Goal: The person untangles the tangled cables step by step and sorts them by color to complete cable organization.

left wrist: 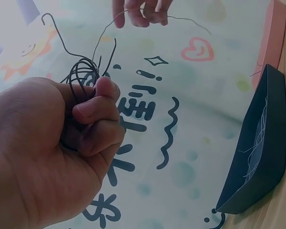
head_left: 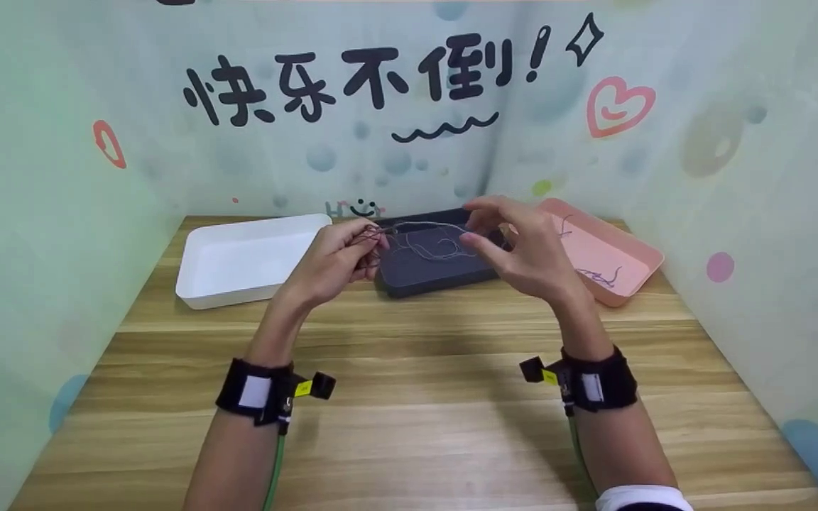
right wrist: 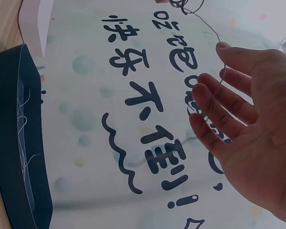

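Bare forearms [head_left: 235, 461], strapped in black wristbands [head_left: 231, 387], extend above a wood-grain table [head_left: 409, 426]. At left, a person's left hand [head_left: 334, 261] is clamped on a looped bundle of dark, thin wire [left wrist: 88, 62], its fingers curled around the strands. Opposite, the right hand [head_left: 522, 248] hangs with thumb and fingers apart, a fine silvery wire [right wrist: 211, 29] stretching from the bundle to its fingers. Beyond sits a black rectangular tray [head_left: 437, 285] containing silvery wires [right wrist: 23, 121], flanked by a white rectangular tray [head_left: 238, 262] at left and a pink rectangular tray [head_left: 625, 262], holding dark wires [head_left: 602, 277], at right.
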A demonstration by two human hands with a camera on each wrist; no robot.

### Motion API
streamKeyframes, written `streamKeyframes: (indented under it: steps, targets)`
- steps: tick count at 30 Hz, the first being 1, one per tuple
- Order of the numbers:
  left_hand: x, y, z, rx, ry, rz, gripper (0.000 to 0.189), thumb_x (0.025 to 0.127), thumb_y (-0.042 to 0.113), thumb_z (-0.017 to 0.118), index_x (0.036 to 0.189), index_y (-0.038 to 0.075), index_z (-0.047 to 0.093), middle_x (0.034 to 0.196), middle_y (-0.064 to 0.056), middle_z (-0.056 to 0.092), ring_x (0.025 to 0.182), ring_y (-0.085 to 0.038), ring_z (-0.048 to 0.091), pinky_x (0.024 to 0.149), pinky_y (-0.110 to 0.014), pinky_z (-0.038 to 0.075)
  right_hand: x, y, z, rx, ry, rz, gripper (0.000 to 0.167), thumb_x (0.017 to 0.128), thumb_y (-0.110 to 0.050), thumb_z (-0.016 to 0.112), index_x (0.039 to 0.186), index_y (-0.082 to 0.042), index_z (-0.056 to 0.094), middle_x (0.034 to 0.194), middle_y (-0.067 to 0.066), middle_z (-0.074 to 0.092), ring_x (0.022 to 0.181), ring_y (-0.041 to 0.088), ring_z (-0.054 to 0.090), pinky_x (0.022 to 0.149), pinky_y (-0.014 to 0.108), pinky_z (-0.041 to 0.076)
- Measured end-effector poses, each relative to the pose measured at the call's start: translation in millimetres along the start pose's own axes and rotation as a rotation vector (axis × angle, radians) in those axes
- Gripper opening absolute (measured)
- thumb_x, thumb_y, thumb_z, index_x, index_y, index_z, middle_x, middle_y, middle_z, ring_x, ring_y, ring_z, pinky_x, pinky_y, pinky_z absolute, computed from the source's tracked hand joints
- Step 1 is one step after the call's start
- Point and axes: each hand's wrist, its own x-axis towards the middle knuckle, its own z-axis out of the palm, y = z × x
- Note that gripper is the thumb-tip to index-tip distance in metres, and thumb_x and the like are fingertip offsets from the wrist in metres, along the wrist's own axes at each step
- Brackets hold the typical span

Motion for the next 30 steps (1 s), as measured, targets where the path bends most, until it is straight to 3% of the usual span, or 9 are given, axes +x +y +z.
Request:
streamKeyframes:
  steps: [5, 12, 17, 23, 30]
  targets:
    - [-0.5, 2.2, 4.2, 0.031, -0.027, 0.013, 0.026, 0.119, 0.008, 0.048, 0.113, -0.002, 0.071, 0.088, -0.007, 0.063, 0.072, -0.017, 0.060, 0.062, -0.022, 0.053, 2.5, -10, 4, -0.014, 0.068, -0.087, 0.014, 0.104, -0.005, 0.080, 0.117, 0.000, 0.082, 0.100, 0.015, 0.082, 0.086, 0.019, 0.071, 0.082, 0.016, 0.052]
    - [-2.6, 5.6, 7.8, 0.080, -0.105, 0.004, 0.025, 0.119, 0.009, 0.050, 0.110, 0.000, 0.071, 0.087, -0.005, 0.062, 0.073, -0.018, 0.061, 0.064, -0.022, 0.055, 3.5, -14, 5, -0.002, 0.123, -0.112, 0.008, 0.104, -0.001, 0.079, 0.110, -0.002, 0.085, 0.097, 0.013, 0.079, 0.080, 0.014, 0.062, 0.075, 0.015, 0.046]
    - [-1.8, 5.2, 12.5, 0.087, -0.159, 0.001, 0.024, 0.120, 0.009, 0.050, 0.110, 0.000, 0.070, 0.086, -0.004, 0.062, 0.074, -0.021, 0.062, 0.066, -0.023, 0.057, 2.9, -16, 8, -0.004, 0.112, -0.109, 0.005, 0.105, -0.005, 0.080, 0.107, -0.005, 0.085, 0.095, 0.011, 0.078, 0.080, 0.012, 0.063, 0.074, 0.015, 0.048]
    - [-1.1, 3.4, 16.1, 0.119, -0.172, 0.025, 0.024, 0.119, 0.010, 0.051, 0.109, 0.000, 0.071, 0.085, -0.004, 0.064, 0.072, -0.018, 0.062, 0.065, -0.023, 0.056, 2.0, -17, 14, -0.036, 0.083, -0.145, 0.005, 0.105, -0.005, 0.079, 0.105, -0.004, 0.084, 0.092, 0.011, 0.074, 0.078, 0.018, 0.063, 0.073, 0.016, 0.045]
    - [0.9, 0.1, 17.9, 0.185, -0.169, 0.065, 0.026, 0.119, 0.009, 0.050, 0.108, 0.001, 0.072, 0.082, -0.010, 0.065, 0.068, -0.016, 0.062, 0.063, -0.022, 0.053, 0.8, -21, 24, -0.056, 0.027, -0.191, 0.006, 0.102, 0.001, 0.079, 0.104, -0.001, 0.083, 0.093, 0.012, 0.073, 0.085, 0.020, 0.074, 0.079, 0.021, 0.059]
